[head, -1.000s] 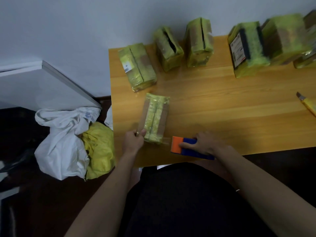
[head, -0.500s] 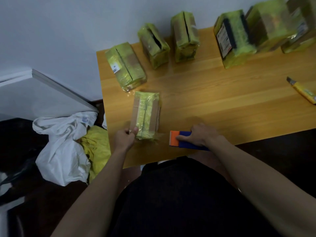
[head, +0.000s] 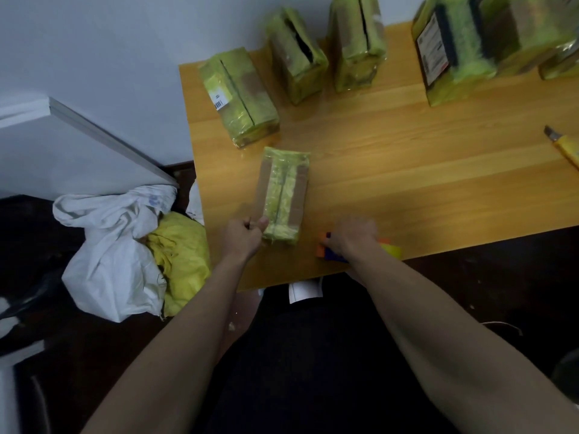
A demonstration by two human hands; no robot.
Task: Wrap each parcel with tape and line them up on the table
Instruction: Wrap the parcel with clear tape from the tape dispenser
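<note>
A small cardboard parcel (head: pixel 283 192) wrapped in yellow-green tape lies near the front left of the wooden table (head: pixel 407 170). My left hand (head: pixel 246 236) grips its near left corner, thumb on top. Just right of it, my right hand (head: pixel 352 238) holds the orange and blue tape dispenser (head: pixel 326 250) flat on the table by the front edge. Several taped parcels stand along the back: one lying flat (head: pixel 239 95), two upright (head: pixel 296 72) (head: pixel 357 42), and a larger labelled one (head: pixel 451 51) at the right.
A yellow utility knife (head: pixel 564 148) lies at the table's right edge. On the floor to the left sits a white sack (head: pixel 109 252) with yellow cloth (head: pixel 180 261) in it. A white board (head: pixel 78 145) leans against the wall.
My right hand has slid the tape dispenser a little to the right, away from the parcel. My left hand stays on the parcel's corner. The view has moved closer.
</note>
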